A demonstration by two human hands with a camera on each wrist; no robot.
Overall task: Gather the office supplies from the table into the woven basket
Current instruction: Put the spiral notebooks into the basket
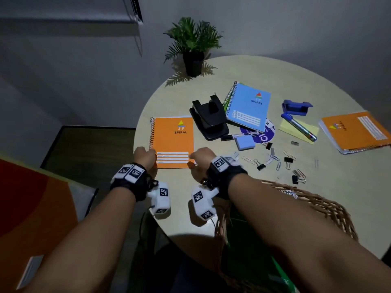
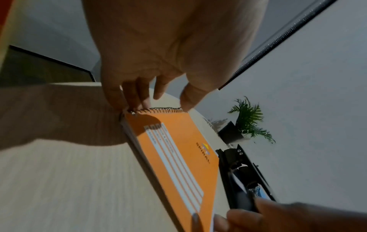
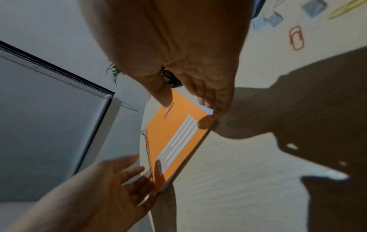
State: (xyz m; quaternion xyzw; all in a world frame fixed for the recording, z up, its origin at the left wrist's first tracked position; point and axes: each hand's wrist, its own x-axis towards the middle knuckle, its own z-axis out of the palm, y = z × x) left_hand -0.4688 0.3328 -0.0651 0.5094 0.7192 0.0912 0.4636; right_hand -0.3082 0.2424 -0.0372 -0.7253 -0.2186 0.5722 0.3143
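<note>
Nearest to me, the woven basket (image 1: 317, 206) sits at the table's near edge under my right forearm, with something green inside it. Just beyond, my left hand (image 1: 146, 156) has its fingertips (image 2: 146, 102) on the spiral-bound near corner of the orange notebook (image 1: 174, 142); in the right wrist view its fingers look extended, not wrapped around it. My right hand (image 1: 201, 158) pinches the opposite near corner, fingers at the page edge and thumb on the cover. The notebook lies on the round, pale wood-grain table (image 1: 243, 208), its near edge appearing slightly raised. To the right lie scattered paper clips (image 1: 275, 159) and binder clips (image 1: 260, 164). Farther on are a black hole punch (image 1: 209, 119), a blue notebook (image 1: 247, 107), a blue sticky-note block (image 1: 245, 143), a marker (image 1: 300, 127) across a yellow pad (image 1: 285, 126), a blue stapler (image 1: 296, 106) and a second orange notebook (image 1: 355, 130). At the far rim stands a potted fern (image 1: 193, 47) against a grey wall (image 1: 296, 28). The room is dim; a dark mat (image 1: 84, 146) lies on the floor to the left.
</note>
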